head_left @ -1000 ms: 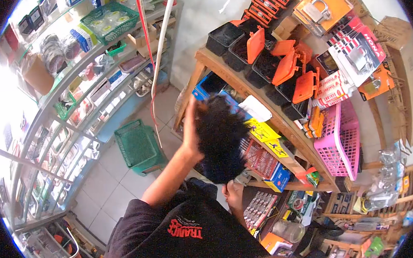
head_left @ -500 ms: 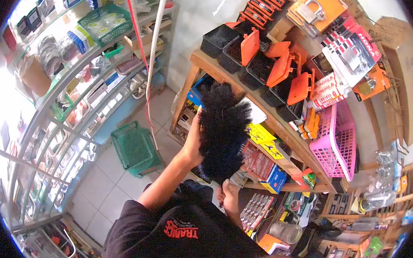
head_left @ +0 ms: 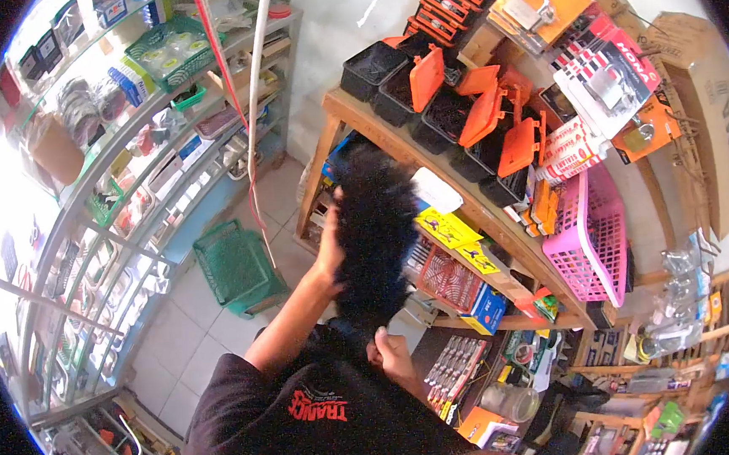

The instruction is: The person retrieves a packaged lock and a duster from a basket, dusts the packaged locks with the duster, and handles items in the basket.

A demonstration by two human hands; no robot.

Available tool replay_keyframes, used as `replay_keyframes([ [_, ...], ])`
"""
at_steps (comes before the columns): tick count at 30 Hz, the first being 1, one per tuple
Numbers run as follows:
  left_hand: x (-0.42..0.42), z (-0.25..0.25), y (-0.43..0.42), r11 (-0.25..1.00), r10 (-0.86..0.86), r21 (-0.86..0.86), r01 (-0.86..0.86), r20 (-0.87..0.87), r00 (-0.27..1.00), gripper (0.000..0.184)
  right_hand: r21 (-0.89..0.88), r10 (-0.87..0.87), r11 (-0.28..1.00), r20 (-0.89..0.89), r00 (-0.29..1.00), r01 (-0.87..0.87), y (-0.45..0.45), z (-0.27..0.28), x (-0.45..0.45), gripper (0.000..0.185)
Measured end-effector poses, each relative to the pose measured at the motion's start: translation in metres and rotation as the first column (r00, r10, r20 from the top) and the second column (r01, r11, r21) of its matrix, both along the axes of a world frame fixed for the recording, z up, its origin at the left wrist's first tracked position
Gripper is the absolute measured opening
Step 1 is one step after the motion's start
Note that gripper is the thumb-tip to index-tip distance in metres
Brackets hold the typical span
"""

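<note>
A fluffy black duster stands upright before me, blurred by motion. Stretched along the left side of its bristles, my left hand touches them; part of that hand is hidden by the bristles. Below the duster's head, my right hand is closed with its thumb up, at the duster's lower end. The handle itself is mostly hidden in that fist and against the dark shirt.
A wooden shelf bears black bins with orange lids. At its right sits a pink basket. A green basket rests on the tiled floor. Crowded glass shelves curve along the left, and cords hang nearby.
The duster has shifted slightly left and its bristles are more blurred. My left hand has moved left with it. The right hand has shifted a little lower and left.
</note>
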State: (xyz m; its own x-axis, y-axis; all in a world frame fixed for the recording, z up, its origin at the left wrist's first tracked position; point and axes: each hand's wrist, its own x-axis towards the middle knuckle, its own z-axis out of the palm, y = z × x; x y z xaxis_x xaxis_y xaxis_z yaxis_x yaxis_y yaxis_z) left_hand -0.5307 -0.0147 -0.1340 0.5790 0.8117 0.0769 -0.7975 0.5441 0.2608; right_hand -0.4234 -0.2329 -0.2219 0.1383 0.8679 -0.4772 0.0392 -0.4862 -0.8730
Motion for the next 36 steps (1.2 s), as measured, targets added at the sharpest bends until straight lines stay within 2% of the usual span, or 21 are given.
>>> replay_keyframes([
  [3, -0.001, -0.038, 0.045, 0.898, -0.318, 0.418, 0.139, 0.397, 0.861, 0.075, 0.207, 0.001, 0.978, 0.105, 0.994, -0.023, 0.005, 0.032, -0.007, 0.06],
  [6, -0.025, 0.001, 0.03, 0.995, -0.102, 0.046, 0.093, 0.26, 0.96, 0.061, 0.123, -0.14, 0.983, 0.029, 0.99, 0.135, 0.003, 0.021, -0.001, 0.058],
  [7, -0.033, 0.026, 0.02, 0.989, -0.005, -0.145, 0.025, 0.138, 0.99, 0.056, 0.105, -0.196, 0.974, -0.037, 0.98, 0.199, 0.006, 0.019, -0.001, 0.058],
  [8, -0.036, 0.038, 0.017, 0.991, 0.04, -0.123, -0.054, -0.112, 0.993, 0.068, 0.083, -0.253, 0.961, -0.101, 0.962, 0.262, 0.008, 0.019, -0.001, 0.058],
  [10, -0.026, -0.006, 0.03, 0.936, -0.01, -0.303, 0.182, 0.492, 0.87, 0.072, 0.136, -0.002, 0.991, 0.066, 0.998, -0.007, 0.005, 0.029, -0.005, 0.056],
  [11, -0.02, -0.036, 0.045, 0.991, -0.129, 0.079, 0.106, 0.431, 0.893, 0.07, 0.148, 0.095, 0.983, 0.099, 0.99, -0.109, 0.001, 0.034, -0.007, 0.056],
  [12, -0.018, -0.038, 0.055, 0.891, -0.211, 0.453, 0.042, 0.33, 0.92, 0.069, 0.155, 0.193, 0.965, 0.134, 0.972, -0.213, -0.003, 0.036, -0.007, 0.055],
  [14, -0.026, -0.048, 0.057, 0.938, -0.215, 0.335, 0.085, 0.372, 0.903, 0.059, 0.21, 0.18, 0.952, 0.201, 0.963, -0.222, -0.006, 0.04, -0.005, 0.054],
  [15, -0.039, -0.058, 0.054, 0.942, -0.072, 0.32, 0.099, -0.094, 0.993, 0.054, 0.269, 0.154, 0.942, 0.194, 0.969, -0.203, 0.0, 0.059, -0.009, 0.055],
  [17, -0.052, -0.016, 0.049, 0.987, -0.05, -0.159, -0.02, -0.42, 0.906, 0.039, 0.269, 0.121, 0.953, 0.084, 0.989, -0.14, -0.006, 0.056, 0.004, 0.049],
  [19, -0.05, -0.007, 0.043, 0.949, -0.012, -0.312, -0.043, -0.172, 0.985, 0.031, 0.244, 0.012, 0.969, -0.232, 0.973, 0.046, -0.005, 0.054, 0.01, 0.047],
  [20, -0.047, -0.05, 0.038, 0.999, 0.046, -0.002, -0.046, -0.07, 0.997, 0.033, 0.211, -0.044, 0.968, -0.381, 0.923, 0.134, -0.004, 0.054, 0.01, 0.047],
  [22, -0.044, -0.02, 0.03, 0.986, 0.075, -0.124, -0.114, -0.281, 0.957, 0.048, 0.247, -0.043, 0.966, -0.129, 0.991, 0.074, 0.003, 0.061, 0.004, 0.047],
  [25, -0.043, -0.029, 0.031, 0.996, 0.015, 0.084, -0.032, 0.191, 0.982, 0.071, 0.271, 0.045, 0.953, 0.313, 0.949, -0.135, 0.004, 0.039, 0.005, 0.048],
  [26, -0.045, -0.015, 0.029, 0.979, 0.007, 0.192, -0.064, 0.282, 0.959, 0.075, 0.27, -0.013, 0.96, 0.295, 0.955, -0.07, 0.007, 0.033, 0.004, 0.05],
  [28, -0.05, -0.004, 0.03, 0.985, -0.078, 0.173, 0.031, 0.272, 0.959, 0.088, 0.262, -0.137, 0.963, 0.259, 0.956, 0.067, 0.009, 0.027, -0.001, 0.053],
  [30, -0.047, 0.027, 0.019, 0.934, 0.059, -0.353, 0.057, 0.308, 0.95, 0.089, 0.203, -0.185, 0.967, 0.161, 0.969, 0.151, 0.011, 0.024, -0.007, 0.054],
  [32, -0.037, 0.018, 0.02, 0.977, 0.129, -0.192, -0.095, 0.175, 0.976, 0.086, 0.145, -0.113, 0.985, 0.143, 0.983, 0.092, 0.011, 0.02, -0.007, 0.051],
  [33, -0.036, 0.002, 0.025, 0.999, 0.035, 0.0, -0.036, 0.226, 0.974, 0.085, 0.073, -0.012, 0.997, 0.151, 0.988, 0.001, 0.011, 0.019, -0.005, 0.053],
  [35, -0.036, -0.014, 0.03, 0.979, -0.053, 0.205, 0.003, 0.238, 0.97, 0.088, 0.113, -0.089, 0.991, 0.146, 0.985, 0.073, 0.011, 0.017, -0.008, 0.054],
  [36, -0.036, -0.015, 0.028, 0.996, 0.003, 0.089, -0.02, 0.191, 0.982, 0.089, 0.133, -0.126, 0.985, 0.142, 0.982, 0.107, 0.011, 0.016, -0.009, 0.055],
])
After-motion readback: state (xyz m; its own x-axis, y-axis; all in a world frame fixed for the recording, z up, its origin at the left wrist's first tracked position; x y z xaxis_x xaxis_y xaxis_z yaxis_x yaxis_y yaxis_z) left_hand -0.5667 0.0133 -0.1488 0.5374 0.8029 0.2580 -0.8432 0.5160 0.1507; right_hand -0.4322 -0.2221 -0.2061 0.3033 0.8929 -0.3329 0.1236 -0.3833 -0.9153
